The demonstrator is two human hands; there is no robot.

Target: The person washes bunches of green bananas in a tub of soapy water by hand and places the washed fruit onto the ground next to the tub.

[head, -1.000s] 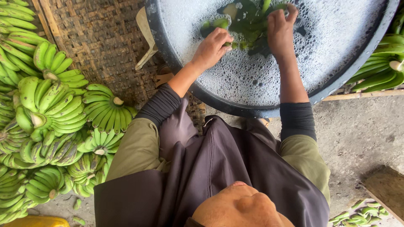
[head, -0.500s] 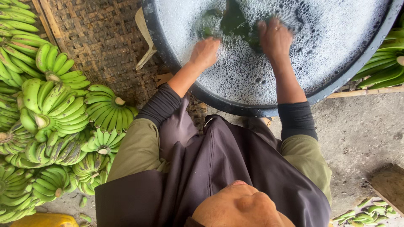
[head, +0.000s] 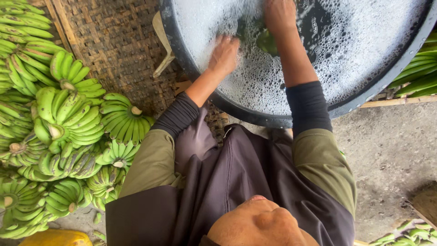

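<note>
A big dark round tub [head: 291, 119] holds foamy, soapy water. In it lies a bunch of green bananas [head: 266, 42], mostly sunk under the suds. My right hand [head: 280, 16] is at the top edge of the view, pressed down on this bunch and gripping it. My left hand [head: 224, 54] lies in the foam just left of the bunch with its fingertips under the suds, so its grip is hidden. Both forearms reach over the tub's near rim.
Several bunches of green bananas [head: 68, 118] are piled at the left on a woven mat [head: 114, 41]. More green bananas [head: 416, 77] lie right of the tub and at the bottom right [head: 405, 232]. A yellow container [head: 54, 238] shows at the bottom left. The floor is bare concrete [head: 391, 155].
The banana bunch has been pushed down from above the foam into the water. Both hands went down and forward with it.
</note>
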